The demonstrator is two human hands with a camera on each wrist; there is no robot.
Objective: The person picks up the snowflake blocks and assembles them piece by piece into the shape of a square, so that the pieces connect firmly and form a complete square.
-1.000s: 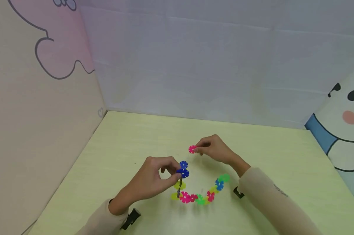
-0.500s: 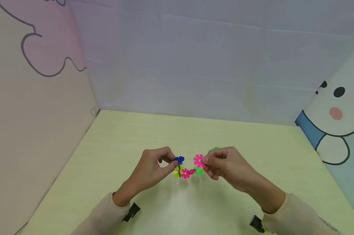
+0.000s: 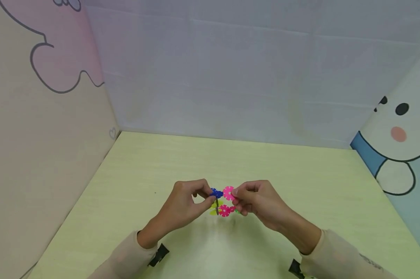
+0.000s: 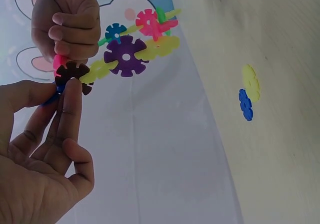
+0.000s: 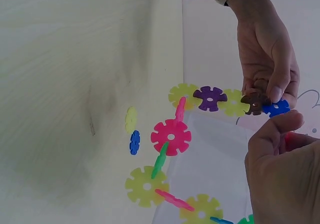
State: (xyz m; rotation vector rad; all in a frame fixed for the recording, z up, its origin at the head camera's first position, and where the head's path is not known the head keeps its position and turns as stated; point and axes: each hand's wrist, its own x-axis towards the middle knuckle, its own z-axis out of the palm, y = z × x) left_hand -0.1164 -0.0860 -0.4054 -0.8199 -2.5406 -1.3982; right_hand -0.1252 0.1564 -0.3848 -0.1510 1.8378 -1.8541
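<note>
My left hand (image 3: pixel 185 203) pinches the end of a chain of notched plastic snowflake discs, at a blue disc (image 3: pixel 217 193) joined to a dark brown disc (image 5: pixel 254 104). From there the chain runs through a purple disc (image 5: pixel 210 99) and yellow ones, then bends at a pink disc (image 5: pixel 171 137) towards more yellow and green pieces. Thumb and fingers of my right hand (image 3: pixel 262 203) pinch a separate bright pink disc (image 3: pixel 228 193), its edge right beside the blue disc. In the right wrist view that pink disc is mostly hidden behind the fingers.
A yellow disc (image 5: pixel 130 119) and a blue disc (image 5: pixel 135 142) lie together on the pale tabletop (image 3: pixel 161 155). White sheeting (image 3: pixel 210 77) rises behind the table, and a wall panel with a pink drawing (image 3: pixel 67 66) stands at the left.
My right hand has come from the far side of the table with the pink disc, then moved left to the blue disc. The left hand keeps its pinch on the chain.
</note>
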